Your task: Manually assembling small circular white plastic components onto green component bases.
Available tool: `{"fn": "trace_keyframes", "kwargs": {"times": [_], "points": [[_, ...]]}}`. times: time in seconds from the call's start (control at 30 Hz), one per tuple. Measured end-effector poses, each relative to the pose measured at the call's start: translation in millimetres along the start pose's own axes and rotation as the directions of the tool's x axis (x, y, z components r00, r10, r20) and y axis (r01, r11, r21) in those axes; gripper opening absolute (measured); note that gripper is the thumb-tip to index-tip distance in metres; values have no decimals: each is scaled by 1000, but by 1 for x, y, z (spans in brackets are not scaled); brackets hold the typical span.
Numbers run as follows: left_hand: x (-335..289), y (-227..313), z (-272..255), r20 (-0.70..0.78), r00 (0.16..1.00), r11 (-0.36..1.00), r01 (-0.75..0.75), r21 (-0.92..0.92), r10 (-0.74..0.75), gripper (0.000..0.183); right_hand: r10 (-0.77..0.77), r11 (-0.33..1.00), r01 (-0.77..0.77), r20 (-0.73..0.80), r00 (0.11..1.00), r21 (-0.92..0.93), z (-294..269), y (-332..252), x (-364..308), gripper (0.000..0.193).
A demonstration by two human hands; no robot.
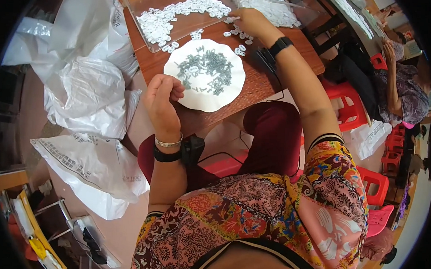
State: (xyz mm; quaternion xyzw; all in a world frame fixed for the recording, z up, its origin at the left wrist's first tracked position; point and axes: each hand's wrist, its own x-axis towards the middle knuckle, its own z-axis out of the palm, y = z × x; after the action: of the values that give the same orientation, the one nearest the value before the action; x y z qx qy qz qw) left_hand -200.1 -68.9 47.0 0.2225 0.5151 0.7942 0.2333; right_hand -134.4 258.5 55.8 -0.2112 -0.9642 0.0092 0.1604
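Note:
A white scalloped plate point(197, 102) lies on the wooden table, bearing many small dark-grey pin-like pieces point(218, 62) and a few white oval pieces. At its left rim is my left hand point(163, 96), fingers curled together; whatever they hold is hidden. My right hand point(254, 25) reaches over the table beyond the plate. Its fingers are bent together at the small white oval pieces with holes point(202, 8), and I cannot make out what is between the fingertips. Most of these white pieces are heaped in a clear shallow tray point(154, 47); several lie loose beside the plate.
More white pieces point(274, 9) fill a second clear container at the far right. A black device with a cable point(266, 60) sits by the table's right edge point(307, 66). White sacks point(89, 95) crowd the left floor. Red stools point(344, 106) and a seated person point(405, 92) are to the right.

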Motion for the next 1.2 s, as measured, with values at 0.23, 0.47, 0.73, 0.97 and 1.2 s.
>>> {"fn": "trace_keyframes", "kwargs": {"times": [0.23, 0.47, 0.73, 0.97, 1.2], "points": [[-2, 4, -3, 2, 1000, 1000, 1, 11, -1, 24, -335, 926, 298, -141, 932, -230, 16, -24, 39, 29], [1, 4, -5, 5, 1000, 999, 30, 18, -30, 24, -185, 973, 207, 199, 963, -98, 35, -3, 56, 31], [-1, 6, -3, 32, 999, 999, 31, 27, -31, 24, -220, 961, 249, 214, 952, -119, 5, -11, -1, 20], [-4, 5, 1, 74, 997, 998, 23, 55, -27, 24, -128, 983, 127, 3, 992, 133, -4, -16, -18, 14], [-4, 5, 1, 90, 996, 999, 21, 48, -25, 25, 107, 914, -99, 2, 994, 395, -9, -15, -18, 18]]}}
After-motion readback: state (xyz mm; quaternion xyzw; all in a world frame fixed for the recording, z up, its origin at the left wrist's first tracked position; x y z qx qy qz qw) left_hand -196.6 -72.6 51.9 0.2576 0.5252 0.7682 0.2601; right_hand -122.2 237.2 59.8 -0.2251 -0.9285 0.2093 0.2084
